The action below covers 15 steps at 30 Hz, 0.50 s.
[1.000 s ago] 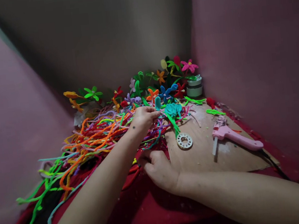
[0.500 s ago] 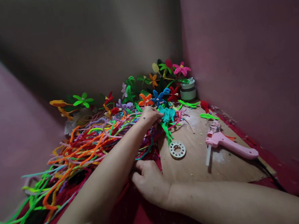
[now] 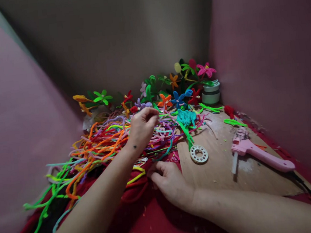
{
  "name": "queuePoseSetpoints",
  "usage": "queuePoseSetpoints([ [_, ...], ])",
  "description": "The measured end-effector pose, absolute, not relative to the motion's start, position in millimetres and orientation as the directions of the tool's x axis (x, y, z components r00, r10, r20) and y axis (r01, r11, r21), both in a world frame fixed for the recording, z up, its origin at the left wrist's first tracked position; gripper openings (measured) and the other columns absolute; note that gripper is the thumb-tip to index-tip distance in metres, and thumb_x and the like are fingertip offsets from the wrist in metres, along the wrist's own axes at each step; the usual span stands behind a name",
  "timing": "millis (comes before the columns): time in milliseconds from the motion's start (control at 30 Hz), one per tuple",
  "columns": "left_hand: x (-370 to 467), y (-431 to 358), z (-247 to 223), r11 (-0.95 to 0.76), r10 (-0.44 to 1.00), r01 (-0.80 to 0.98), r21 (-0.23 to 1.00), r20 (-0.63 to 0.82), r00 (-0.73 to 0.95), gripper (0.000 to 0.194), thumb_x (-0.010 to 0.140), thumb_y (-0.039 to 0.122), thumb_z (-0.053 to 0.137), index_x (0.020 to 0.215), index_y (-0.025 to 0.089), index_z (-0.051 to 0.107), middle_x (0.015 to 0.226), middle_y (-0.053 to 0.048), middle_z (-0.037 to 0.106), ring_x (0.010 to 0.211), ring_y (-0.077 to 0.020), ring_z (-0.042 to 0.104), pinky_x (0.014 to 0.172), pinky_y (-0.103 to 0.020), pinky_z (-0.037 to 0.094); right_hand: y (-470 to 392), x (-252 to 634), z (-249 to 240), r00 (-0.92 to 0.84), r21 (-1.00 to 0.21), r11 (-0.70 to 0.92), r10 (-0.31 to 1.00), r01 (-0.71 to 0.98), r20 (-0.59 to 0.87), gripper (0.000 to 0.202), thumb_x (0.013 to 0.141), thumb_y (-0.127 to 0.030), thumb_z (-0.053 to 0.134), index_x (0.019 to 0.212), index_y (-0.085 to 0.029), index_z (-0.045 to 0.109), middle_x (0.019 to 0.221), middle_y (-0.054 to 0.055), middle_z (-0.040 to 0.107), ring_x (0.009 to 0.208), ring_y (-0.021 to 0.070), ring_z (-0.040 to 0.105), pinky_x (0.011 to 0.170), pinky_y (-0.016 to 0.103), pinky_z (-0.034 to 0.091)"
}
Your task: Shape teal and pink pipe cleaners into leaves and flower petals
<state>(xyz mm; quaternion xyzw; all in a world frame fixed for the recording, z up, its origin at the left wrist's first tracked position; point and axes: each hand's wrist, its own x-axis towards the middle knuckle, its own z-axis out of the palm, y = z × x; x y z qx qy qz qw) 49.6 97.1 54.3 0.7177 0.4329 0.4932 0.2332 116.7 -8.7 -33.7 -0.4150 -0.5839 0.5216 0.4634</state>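
Observation:
My left hand (image 3: 142, 128) hovers over a heap of colourful pipe cleaners (image 3: 105, 140), its fingers curled into a pinch; anything between the fingertips is too small to make out. Lower down, my right hand (image 3: 172, 184) is closed just above the red cloth (image 3: 144, 225), thumb against fingers, and its grip is hidden. Beside its fingertips lies a bent yellow pipe cleaner (image 3: 136, 177). A turquoise fuzzy bundle (image 3: 186, 117) with green strands rests on the wooden board (image 3: 217, 176), to the right of my left hand. A pale round disc with holes (image 3: 195, 159) lies below that bundle.
On the board's right side lies a pink glue gun (image 3: 262, 154) with its cord trailing off. Several pipe-cleaner flowers (image 3: 179, 98) stand along the back, near a lidded jar (image 3: 211, 93). Pink walls (image 3: 270, 45) close in both sides. Green strips (image 3: 234, 123) lie near the board's edge.
My left hand has drawn back from the turquoise bundle, leftward over the pipe-cleaner heap. My right hand stays low and closed. The whole view has shifted, so the scene sits further right.

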Motion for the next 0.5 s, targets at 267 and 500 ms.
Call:
queuePoseSetpoints([
  [267, -31.5, 98.7, 58.5, -0.453, 0.681, 0.855, 0.254, 0.718, 0.147, 0.015, 0.077, 0.022, 0.051, 0.086, 0.016, 0.062, 0.087, -0.005, 0.062, 0.082, -0.0177, 0.058, 0.079, -0.031, 0.045, -11.4, 116.7, -28.9, -0.239, -1.0, 0.006, 0.971, 0.019, 0.001, 0.016, 0.076, -0.023, 0.049, 0.064, -0.016, 0.056, 0.053, -0.002, 0.052, 0.051, 0.0093, 0.047, 0.05, 0.02, 0.034],
  [500, -63.8, 92.5, 21.2, -0.437, 0.793, 0.883, 0.169, 0.536, 0.289, 0.016, 0.08, 0.023, 0.047, 0.086, 0.018, 0.061, 0.092, -0.008, 0.059, 0.091, -0.0217, 0.054, 0.084, -0.037, 0.044, -15.6, 116.9, -24.9, -0.261, -0.999, -0.047, 0.964, 0.008, -0.048, 0.017, 0.076, -0.024, 0.049, 0.062, -0.016, 0.054, 0.05, -0.004, 0.047, 0.046, 0.0074, 0.04, 0.044, 0.019, 0.028],
])
